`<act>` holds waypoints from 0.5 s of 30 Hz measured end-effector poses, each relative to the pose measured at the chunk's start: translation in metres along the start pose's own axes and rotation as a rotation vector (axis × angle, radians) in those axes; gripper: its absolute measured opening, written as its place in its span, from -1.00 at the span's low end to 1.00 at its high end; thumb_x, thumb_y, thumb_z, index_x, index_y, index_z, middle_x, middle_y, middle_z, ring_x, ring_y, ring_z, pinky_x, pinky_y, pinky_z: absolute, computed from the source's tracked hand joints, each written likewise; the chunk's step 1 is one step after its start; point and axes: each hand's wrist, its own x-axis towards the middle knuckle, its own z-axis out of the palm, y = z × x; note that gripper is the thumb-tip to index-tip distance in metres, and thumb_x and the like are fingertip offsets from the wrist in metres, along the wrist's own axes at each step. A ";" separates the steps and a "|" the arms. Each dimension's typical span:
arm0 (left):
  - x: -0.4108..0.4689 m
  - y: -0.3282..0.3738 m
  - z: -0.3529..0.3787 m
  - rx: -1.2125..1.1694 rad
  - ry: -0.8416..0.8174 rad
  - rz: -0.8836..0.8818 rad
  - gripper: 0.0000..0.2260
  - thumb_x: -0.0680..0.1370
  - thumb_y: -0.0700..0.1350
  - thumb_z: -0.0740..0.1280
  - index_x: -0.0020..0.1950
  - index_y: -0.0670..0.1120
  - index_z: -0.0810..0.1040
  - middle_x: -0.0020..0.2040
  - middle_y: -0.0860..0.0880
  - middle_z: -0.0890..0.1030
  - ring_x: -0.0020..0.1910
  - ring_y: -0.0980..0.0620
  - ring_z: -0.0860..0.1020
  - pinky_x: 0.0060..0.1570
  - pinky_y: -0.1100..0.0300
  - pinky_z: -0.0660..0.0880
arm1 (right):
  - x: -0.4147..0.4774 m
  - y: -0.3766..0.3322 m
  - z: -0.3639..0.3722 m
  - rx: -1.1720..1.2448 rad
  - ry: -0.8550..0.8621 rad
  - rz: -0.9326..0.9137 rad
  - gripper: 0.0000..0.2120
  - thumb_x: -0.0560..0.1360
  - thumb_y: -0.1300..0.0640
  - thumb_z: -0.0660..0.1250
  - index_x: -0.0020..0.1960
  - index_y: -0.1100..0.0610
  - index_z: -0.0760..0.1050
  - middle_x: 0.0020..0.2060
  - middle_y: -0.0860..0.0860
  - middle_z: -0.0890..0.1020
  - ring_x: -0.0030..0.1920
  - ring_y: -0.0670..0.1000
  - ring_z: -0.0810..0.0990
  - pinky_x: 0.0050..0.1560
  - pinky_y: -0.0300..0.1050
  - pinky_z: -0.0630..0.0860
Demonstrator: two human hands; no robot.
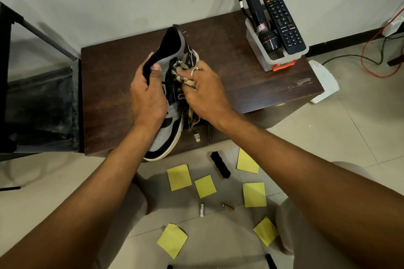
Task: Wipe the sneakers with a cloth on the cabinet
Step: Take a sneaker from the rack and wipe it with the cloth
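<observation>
A grey, black and white sneaker (169, 135) is held over the dark wooden cabinet (240, 67), its toe pointing toward me past the cabinet's front edge. My left hand (147, 94) grips the sneaker at its ankle opening, thumb pressed inside the collar. My right hand (202, 89) clutches a crumpled beige patterned cloth (185, 76) against the sneaker's right side near the laces. A loose end of the cloth hangs down below my right hand. Only one sneaker is in view.
A clear plastic bin (271, 61) with a black flashlight (255, 11) and a remote (284, 24) stands at the cabinet's back right. On the tiled floor lie several yellow sticky notes (179, 177), a black brush (220, 164) and two small batteries (202, 209). A dark metal frame (39, 98) stands left.
</observation>
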 end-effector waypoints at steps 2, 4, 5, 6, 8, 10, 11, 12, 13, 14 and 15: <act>0.000 0.000 -0.001 -0.019 -0.007 -0.010 -0.63 0.70 0.06 0.19 0.46 -0.05 0.49 0.28 0.02 0.63 0.27 0.10 0.57 0.30 0.05 0.52 | -0.003 -0.001 -0.007 -0.105 -0.121 -0.030 -0.75 0.56 0.29 0.33 0.19 0.17 0.66 -0.03 0.01 0.49 -0.06 -0.05 0.53 -0.11 -0.19 0.52; 0.000 0.001 -0.001 -0.018 -0.010 -0.006 -0.63 0.70 0.06 0.20 0.46 -0.04 0.49 0.28 0.02 0.63 0.28 0.10 0.57 0.31 0.02 0.51 | -0.005 -0.003 -0.016 -0.227 -0.238 -0.073 -0.87 0.52 0.30 0.32 -0.15 0.17 0.61 -0.11 -0.01 0.46 -0.14 -0.04 0.49 -0.21 -0.13 0.40; 0.000 0.001 -0.001 -0.020 -0.011 -0.006 -0.63 0.70 0.06 0.20 0.46 -0.04 0.50 0.29 0.02 0.63 0.29 0.10 0.57 0.32 0.01 0.51 | -0.005 -0.003 -0.019 -0.274 -0.284 -0.083 -0.82 0.50 0.30 0.32 -0.26 0.14 0.52 -0.16 -0.01 0.45 -0.19 -0.04 0.47 -0.23 -0.10 0.39; 0.000 0.001 -0.002 -0.026 -0.013 -0.007 -0.63 0.70 0.06 0.20 0.46 -0.03 0.50 0.29 0.03 0.63 0.29 0.11 0.57 0.32 0.01 0.51 | -0.005 -0.002 -0.022 -0.296 -0.322 -0.095 -0.79 0.48 0.31 0.32 -0.30 0.14 0.49 -0.20 -0.01 0.46 -0.21 -0.04 0.47 -0.24 -0.06 0.42; 0.001 0.002 -0.003 -0.044 -0.017 -0.004 -0.63 0.70 0.06 0.20 0.46 -0.05 0.50 0.29 0.03 0.63 0.29 0.11 0.57 0.33 0.01 0.51 | -0.004 0.001 -0.027 -0.280 -0.327 -0.144 -0.86 0.48 0.30 0.32 -0.17 0.18 0.64 -0.16 0.00 0.52 -0.17 -0.04 0.52 -0.17 -0.06 0.53; 0.001 0.002 -0.003 -0.059 -0.028 0.009 -0.63 0.71 0.05 0.20 0.44 -0.08 0.52 0.27 0.00 0.64 0.28 0.10 0.58 0.31 0.03 0.52 | -0.004 0.002 -0.029 -0.176 -0.146 -0.242 -0.78 0.52 0.31 0.34 0.10 0.22 0.69 -0.09 0.01 0.52 -0.15 -0.06 0.53 -0.18 -0.17 0.52; 0.000 0.002 -0.004 -0.065 -0.036 0.016 -0.65 0.71 0.03 0.20 0.43 -0.10 0.52 0.26 -0.01 0.64 0.27 0.10 0.59 0.30 0.08 0.53 | -0.004 0.001 -0.027 -0.125 -0.017 -0.317 -0.75 0.53 0.33 0.34 0.18 0.25 0.66 -0.06 0.06 0.51 -0.15 -0.04 0.53 -0.19 -0.17 0.54; -0.001 0.003 -0.004 -0.071 -0.048 0.026 -0.66 0.72 0.01 0.19 0.41 -0.11 0.54 0.25 -0.01 0.65 0.25 0.10 0.59 0.27 0.13 0.53 | -0.004 0.001 -0.024 -0.097 0.093 -0.386 -0.71 0.54 0.34 0.34 0.24 0.27 0.62 -0.03 0.12 0.51 -0.14 -0.01 0.55 -0.17 -0.18 0.58; -0.002 0.003 -0.003 -0.078 -0.059 0.034 -0.67 0.73 0.00 0.18 0.39 -0.12 0.55 0.24 -0.02 0.65 0.23 0.10 0.60 0.24 0.16 0.54 | -0.002 0.001 -0.020 -0.097 0.161 -0.429 -0.68 0.55 0.35 0.34 0.29 0.29 0.59 0.00 0.16 0.51 -0.11 0.02 0.57 -0.15 -0.16 0.61; -0.001 0.003 -0.003 -0.086 -0.065 0.034 -0.68 0.73 -0.01 0.18 0.38 -0.13 0.55 0.23 -0.03 0.66 0.22 0.09 0.61 0.23 0.16 0.55 | -0.001 0.001 -0.013 -0.117 0.179 -0.448 -0.67 0.56 0.35 0.33 0.31 0.28 0.57 0.01 0.17 0.50 -0.09 0.03 0.58 -0.13 -0.12 0.63; -0.001 0.003 -0.003 -0.101 -0.064 0.029 -0.68 0.73 -0.02 0.19 0.38 -0.14 0.55 0.21 -0.04 0.66 0.21 0.09 0.61 0.23 0.15 0.55 | 0.000 0.000 -0.006 -0.145 0.159 -0.439 -0.67 0.57 0.33 0.33 0.32 0.26 0.57 0.01 0.16 0.50 -0.09 0.05 0.58 -0.15 -0.07 0.64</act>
